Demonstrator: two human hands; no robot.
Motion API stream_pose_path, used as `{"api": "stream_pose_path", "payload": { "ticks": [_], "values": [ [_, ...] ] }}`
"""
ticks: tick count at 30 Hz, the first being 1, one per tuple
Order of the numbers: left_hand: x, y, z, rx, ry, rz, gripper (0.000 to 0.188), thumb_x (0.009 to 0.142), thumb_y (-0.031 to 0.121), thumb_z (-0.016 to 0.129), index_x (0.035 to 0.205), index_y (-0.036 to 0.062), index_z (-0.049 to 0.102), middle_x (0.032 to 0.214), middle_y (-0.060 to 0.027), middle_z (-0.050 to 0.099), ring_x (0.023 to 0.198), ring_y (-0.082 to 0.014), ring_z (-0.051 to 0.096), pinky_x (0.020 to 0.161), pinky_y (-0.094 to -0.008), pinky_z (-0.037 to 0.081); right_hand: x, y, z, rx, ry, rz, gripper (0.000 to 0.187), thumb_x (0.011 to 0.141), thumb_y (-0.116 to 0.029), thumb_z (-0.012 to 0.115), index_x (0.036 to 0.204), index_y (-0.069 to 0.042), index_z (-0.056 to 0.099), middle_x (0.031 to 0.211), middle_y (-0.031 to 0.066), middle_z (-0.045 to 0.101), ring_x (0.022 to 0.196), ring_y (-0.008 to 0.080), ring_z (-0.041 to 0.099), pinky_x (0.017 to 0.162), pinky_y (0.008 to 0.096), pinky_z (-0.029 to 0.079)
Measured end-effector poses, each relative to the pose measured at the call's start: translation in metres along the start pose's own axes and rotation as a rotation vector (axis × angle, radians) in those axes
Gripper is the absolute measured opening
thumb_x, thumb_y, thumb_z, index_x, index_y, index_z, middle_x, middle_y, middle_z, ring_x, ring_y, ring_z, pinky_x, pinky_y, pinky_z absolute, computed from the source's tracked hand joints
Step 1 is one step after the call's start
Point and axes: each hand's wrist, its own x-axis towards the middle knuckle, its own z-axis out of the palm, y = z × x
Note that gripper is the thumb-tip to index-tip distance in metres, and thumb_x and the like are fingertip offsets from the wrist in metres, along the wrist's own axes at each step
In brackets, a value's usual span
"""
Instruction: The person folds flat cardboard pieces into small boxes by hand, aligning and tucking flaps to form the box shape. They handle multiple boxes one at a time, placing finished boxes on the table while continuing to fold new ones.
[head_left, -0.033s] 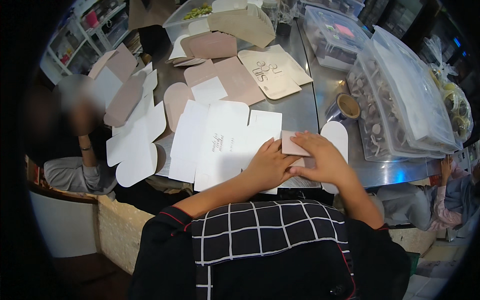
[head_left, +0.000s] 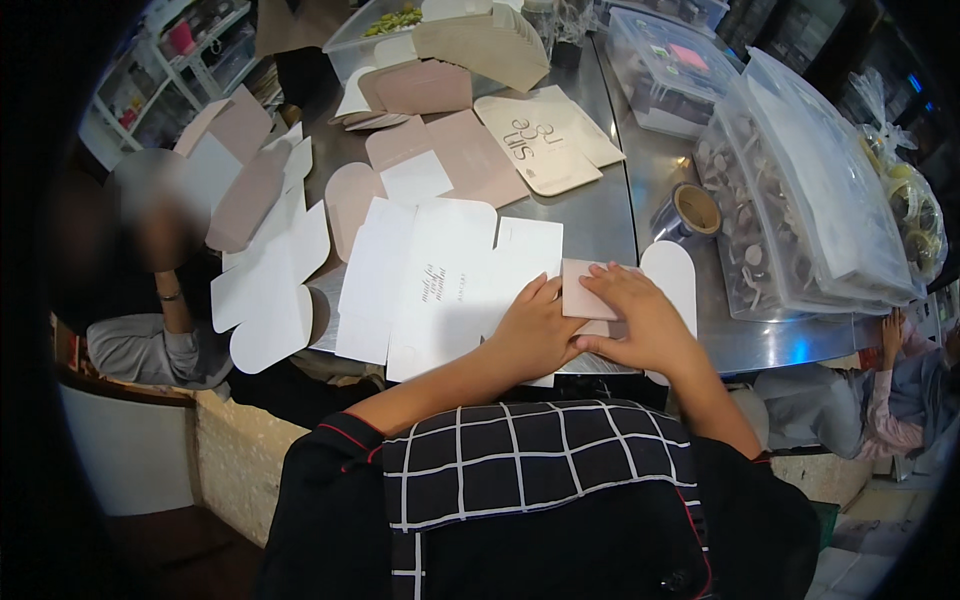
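Observation:
A flat white cardboard box blank [head_left: 455,290] with printed lettering lies at the table's near edge. At its right a flap is folded over, showing its dusty-pink face [head_left: 582,292]. My right hand [head_left: 640,318] rests on this pink flap, fingers stretched and thumb spread toward the left hand. Beside it, my left hand [head_left: 535,325] lies flat on the blank with its fingertips at the flap's left edge. Both hands are open, pressing on the card. A rounded white flap [head_left: 668,270] sticks out beyond my right hand. My palms hide part of the fold.
Left lie more white blanks [head_left: 275,290]; farther back are pink box pieces [head_left: 475,155] and a cream printed piece [head_left: 545,145]. A tape roll [head_left: 693,212] stands to the right, near clear plastic bins [head_left: 800,200]. A person's hand [head_left: 172,240] is at left; another person sits at right.

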Motion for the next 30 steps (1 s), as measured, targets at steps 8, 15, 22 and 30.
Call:
{"api": "stream_pose_path", "payload": {
  "ticks": [8, 15, 22, 30],
  "values": [
    [0.000, 0.005, 0.000, -0.002, 0.036, -0.029, 0.042, 0.085, 0.034, 0.059, 0.118, 0.0092, 0.061, 0.128, -0.0134, 0.055, 0.127, -0.0323, 0.042, 0.111, -0.0501, 0.027, 0.000, -0.010, 0.013, -0.018, 0.062, 0.111, 0.079, 0.067, -0.051, 0.077, 0.125, -0.001, 0.055, 0.128, 0.0249, 0.055, 0.123, 0.0435, 0.048, 0.104, 0.0458, 0.037],
    [0.002, 0.007, -0.010, 0.053, -0.044, -0.002, 0.058, 0.086, 0.043, 0.061, 0.139, 0.0213, 0.046, 0.149, -0.0139, 0.035, 0.137, -0.0398, 0.029, 0.110, -0.0512, 0.027, -0.020, 0.038, -0.054, 0.088, 0.388, 0.108, 0.066, 0.075, -0.036, 0.076, 0.130, -0.007, 0.054, 0.137, 0.0226, 0.048, 0.126, 0.0334, 0.049, 0.103, 0.0393, 0.040],
    [0.003, 0.005, -0.012, -0.353, 0.144, -0.063, 0.093, 0.071, 0.041, 0.078, 0.146, 0.0106, 0.033, 0.156, -0.0233, 0.007, 0.138, -0.0448, 0.025, 0.111, -0.0478, 0.027, -0.121, 0.024, -0.034, -0.173, -0.137, 0.206, 0.096, 0.059, -0.048, 0.085, 0.140, -0.016, 0.046, 0.151, 0.0151, 0.033, 0.141, 0.0410, 0.025, 0.114, 0.0519, 0.021],
    [0.003, 0.002, -0.019, -0.151, -0.102, -0.064, 0.087, 0.069, 0.036, 0.081, 0.142, 0.0111, 0.041, 0.135, -0.0174, 0.053, 0.134, -0.0364, 0.037, 0.113, -0.0469, 0.026, -0.133, 0.035, -0.010, 0.043, 0.263, 0.103, 0.042, 0.065, -0.008, 0.075, 0.107, -0.013, 0.071, 0.101, 0.0061, 0.063, 0.098, 0.0267, 0.057, 0.083, 0.0372, 0.046]
  ]
}}
